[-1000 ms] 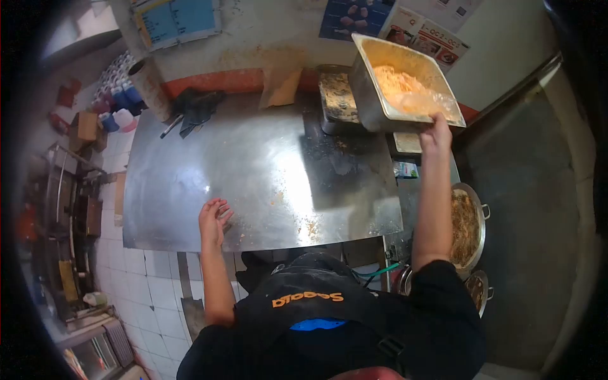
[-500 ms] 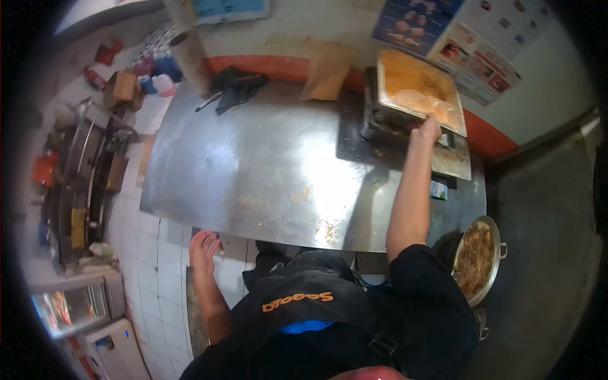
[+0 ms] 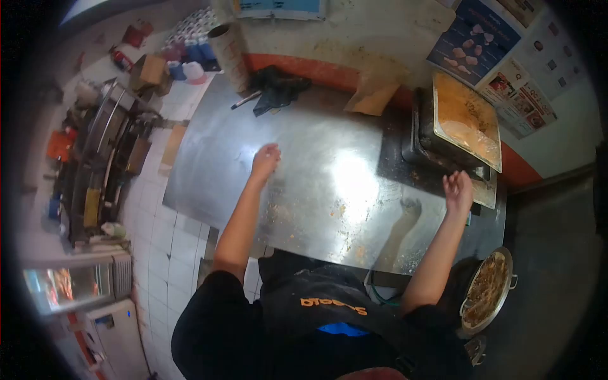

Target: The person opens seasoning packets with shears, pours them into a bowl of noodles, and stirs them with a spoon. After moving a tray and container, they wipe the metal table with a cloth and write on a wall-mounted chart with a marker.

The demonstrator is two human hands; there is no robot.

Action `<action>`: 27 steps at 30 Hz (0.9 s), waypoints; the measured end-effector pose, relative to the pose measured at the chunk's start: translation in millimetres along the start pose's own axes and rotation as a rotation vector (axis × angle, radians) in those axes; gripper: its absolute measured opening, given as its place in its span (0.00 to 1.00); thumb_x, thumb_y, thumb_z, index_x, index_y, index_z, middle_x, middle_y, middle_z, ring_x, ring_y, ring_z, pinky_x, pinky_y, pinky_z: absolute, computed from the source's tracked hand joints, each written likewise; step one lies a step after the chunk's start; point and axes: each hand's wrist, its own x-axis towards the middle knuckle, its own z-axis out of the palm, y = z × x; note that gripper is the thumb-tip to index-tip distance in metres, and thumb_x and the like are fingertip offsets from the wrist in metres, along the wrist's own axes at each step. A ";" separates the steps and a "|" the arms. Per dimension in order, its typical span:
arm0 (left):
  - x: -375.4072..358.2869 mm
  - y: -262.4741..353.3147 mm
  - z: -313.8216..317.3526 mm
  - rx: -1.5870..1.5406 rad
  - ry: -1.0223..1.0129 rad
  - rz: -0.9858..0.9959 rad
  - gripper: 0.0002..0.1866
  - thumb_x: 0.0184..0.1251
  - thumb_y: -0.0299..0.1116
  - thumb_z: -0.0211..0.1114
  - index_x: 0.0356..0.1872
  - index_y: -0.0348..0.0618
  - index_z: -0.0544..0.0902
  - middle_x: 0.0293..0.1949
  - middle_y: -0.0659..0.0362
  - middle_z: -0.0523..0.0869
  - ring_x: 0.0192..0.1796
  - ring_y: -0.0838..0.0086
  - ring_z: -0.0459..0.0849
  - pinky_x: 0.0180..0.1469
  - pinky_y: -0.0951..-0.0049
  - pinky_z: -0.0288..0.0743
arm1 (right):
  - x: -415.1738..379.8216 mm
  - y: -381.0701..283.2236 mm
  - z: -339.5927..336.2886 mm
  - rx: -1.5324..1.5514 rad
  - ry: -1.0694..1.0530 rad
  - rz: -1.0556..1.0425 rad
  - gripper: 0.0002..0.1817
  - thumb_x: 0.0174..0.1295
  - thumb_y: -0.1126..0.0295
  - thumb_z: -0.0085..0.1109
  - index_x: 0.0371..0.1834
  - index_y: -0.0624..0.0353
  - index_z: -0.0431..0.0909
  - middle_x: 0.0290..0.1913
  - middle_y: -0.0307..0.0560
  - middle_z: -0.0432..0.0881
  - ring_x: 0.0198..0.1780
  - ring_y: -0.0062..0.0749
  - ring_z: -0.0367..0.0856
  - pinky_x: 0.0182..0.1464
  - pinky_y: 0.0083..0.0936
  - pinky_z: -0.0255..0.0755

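- Upper right: container (image 3: 451, 95) on a second container (image 3: 410, 142), on the table (image 3: 304, 164)
- Just below these in frame: right hand (image 3: 459, 191)
- Left of centre: left hand (image 3: 265, 164) above the table
- Lower right: pan (image 3: 508, 269) beside the table

L arm (image 3: 238, 229) & R arm (image 3: 437, 256) are stretched fwd from the near side, forearms bared, both angled a bit to the right. L hand (image 3: 265, 164) is held out left, fingers (image 3: 273, 152) loosely curled. R hand (image 3: 458, 190) is held out right, fingers slightly bent & parted. Hands are held well apart.
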 end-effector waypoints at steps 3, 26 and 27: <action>116.5 14.9 2.8 0.486 0.209 0.378 0.26 0.53 0.38 0.65 0.54 0.39 0.73 0.47 0.49 0.78 0.51 0.61 0.76 0.54 0.66 0.69 | -66.6 40.3 -13.7 -0.075 0.165 -0.084 0.09 0.59 0.72 0.57 0.41 0.58 0.70 0.31 0.43 0.76 0.27 0.27 0.72 0.42 0.39 0.75; 66.4 87.2 -40.9 0.350 0.435 0.728 0.22 0.48 0.24 0.64 0.47 0.33 0.75 0.41 0.51 0.78 0.44 0.59 0.76 0.49 0.68 0.69 | 110.6 228.4 323.3 -1.164 0.357 -0.048 0.39 0.48 0.49 0.65 0.56 0.67 0.68 0.57 0.65 0.70 0.58 0.49 0.71 0.58 0.42 0.63; 58.8 82.5 -60.9 0.352 0.426 0.712 0.22 0.48 0.24 0.64 0.47 0.33 0.75 0.41 0.51 0.78 0.44 0.59 0.76 0.49 0.68 0.69 | 116.9 240.5 313.5 -1.121 0.363 -0.284 0.30 0.50 0.54 0.63 0.48 0.68 0.72 0.49 0.63 0.75 0.52 0.51 0.74 0.54 0.40 0.66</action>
